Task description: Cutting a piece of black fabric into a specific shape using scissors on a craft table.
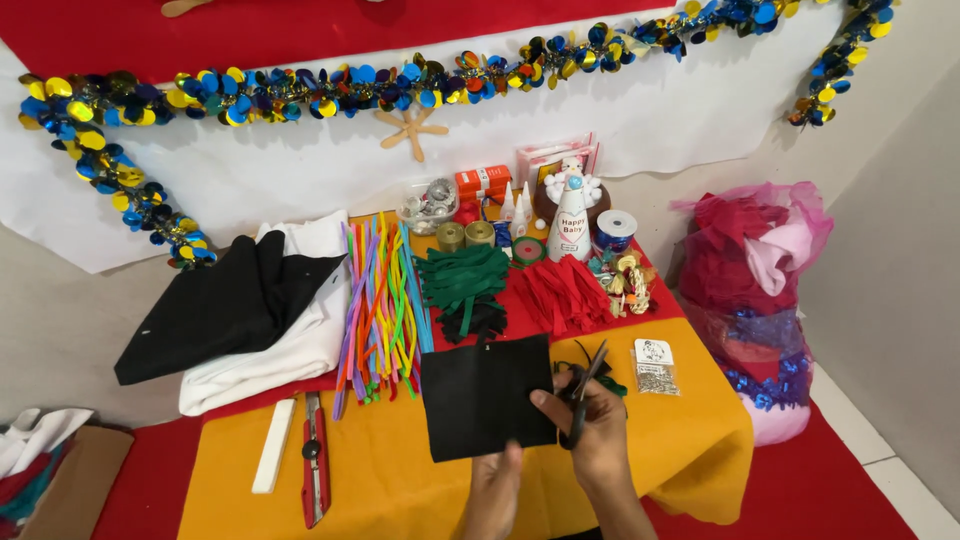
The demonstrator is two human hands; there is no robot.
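Observation:
A square of black felt [485,395] is held up over the orange-covered table [400,480]. My left hand [497,490] pinches its lower edge from below. My right hand [590,425] grips black-handled scissors [585,385] at the felt's right edge, blades pointing up and slightly apart. Behind the felt lie green felt strips [463,280] and red felt strips [562,293].
Colourful pipe cleaners [385,310], folded black and white cloth [255,310], a red utility knife [315,455] and a white bar [273,445] lie to the left. Ribbon spools, glue bottles, a white party cone [570,220] stand at the back. A small packet [655,365] and a stuffed pink bag [755,290] sit right.

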